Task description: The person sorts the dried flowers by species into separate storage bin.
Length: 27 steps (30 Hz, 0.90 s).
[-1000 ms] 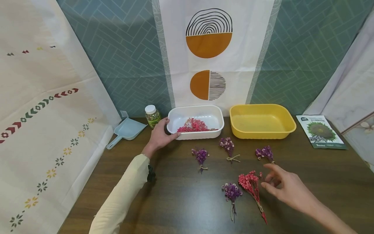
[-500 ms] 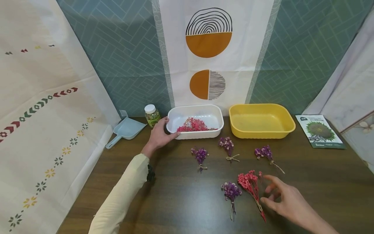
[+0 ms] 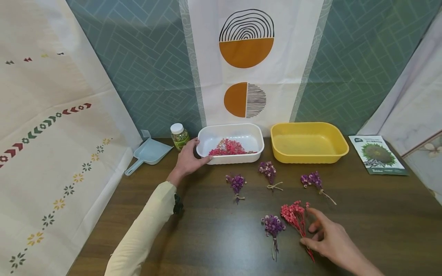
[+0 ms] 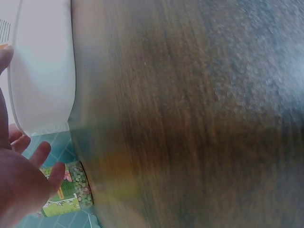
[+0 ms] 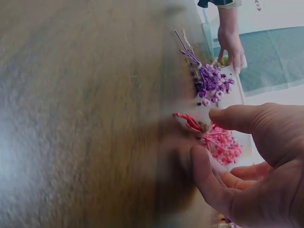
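My left hand [image 3: 189,159] holds the left end of a white plastic basin [image 3: 238,158], thumb at its front rim and fingers along the end. Pink dried flowers [image 3: 229,147] lie inside the basin. My right hand [image 3: 329,237] is at a small tied bunch of pink dried flowers [image 3: 295,214] on the table. In the right wrist view, thumb and forefinger stand apart on either side of the bunch's tied stems [image 5: 192,124]. Close to its left lies a purple dried flower bunch [image 3: 274,226]. Behind are more purple bunches, left [image 3: 237,184], middle [image 3: 268,170] and right [image 3: 312,179].
A yellow basin [image 3: 310,157] stands right of the white one, with a seed packet [image 3: 378,155] beyond it. A white-capped jar [image 3: 180,137] stands just behind my left hand. A light blue dustpan [image 3: 150,151] lies at the far left. Fabric hangs behind the wooden table [image 3: 221,237].
My right hand has moved left and down, from near the right purple bunch to the stems of the pink bunch. My left hand stays on the white basin.
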Each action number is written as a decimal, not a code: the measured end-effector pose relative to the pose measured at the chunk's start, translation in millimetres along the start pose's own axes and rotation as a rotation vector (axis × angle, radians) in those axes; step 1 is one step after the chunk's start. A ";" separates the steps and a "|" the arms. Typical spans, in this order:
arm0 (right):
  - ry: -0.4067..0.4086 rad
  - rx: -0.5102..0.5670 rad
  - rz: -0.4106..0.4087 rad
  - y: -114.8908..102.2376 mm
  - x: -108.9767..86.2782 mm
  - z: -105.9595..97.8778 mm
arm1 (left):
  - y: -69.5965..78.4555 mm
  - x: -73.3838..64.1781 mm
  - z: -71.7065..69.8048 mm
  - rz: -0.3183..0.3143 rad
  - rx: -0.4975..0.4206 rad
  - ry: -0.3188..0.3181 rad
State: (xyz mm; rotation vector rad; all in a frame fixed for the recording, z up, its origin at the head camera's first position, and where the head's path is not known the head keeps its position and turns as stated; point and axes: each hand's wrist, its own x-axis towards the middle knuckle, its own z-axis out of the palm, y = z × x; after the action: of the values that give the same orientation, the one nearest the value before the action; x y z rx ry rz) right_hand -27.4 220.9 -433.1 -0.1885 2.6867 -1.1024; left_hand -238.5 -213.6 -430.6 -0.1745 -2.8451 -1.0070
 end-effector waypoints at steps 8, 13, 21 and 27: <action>0.052 -0.085 -0.018 -2.8 1.7 8.3 | 0.3 0.0 -0.2 -0.003 -0.002 -0.002; 0.097 -0.108 -0.064 -2.5 0.4 12.7 | 0.3 0.1 -0.2 -0.007 0.002 0.000; 0.075 -0.095 -0.022 -3.8 0.8 13.1 | -0.3 -0.1 0.2 -0.009 0.001 -0.002; 0.056 -0.087 0.007 -3.5 2.1 12.5 | -0.5 0.1 0.2 -0.005 -0.004 0.002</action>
State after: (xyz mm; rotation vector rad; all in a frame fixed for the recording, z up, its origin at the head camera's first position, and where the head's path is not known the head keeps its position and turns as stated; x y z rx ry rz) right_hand -26.1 209.5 -439.6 -0.1652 2.7847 -1.0037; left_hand -238.7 -213.8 -431.0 -0.1670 -2.8432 -1.0127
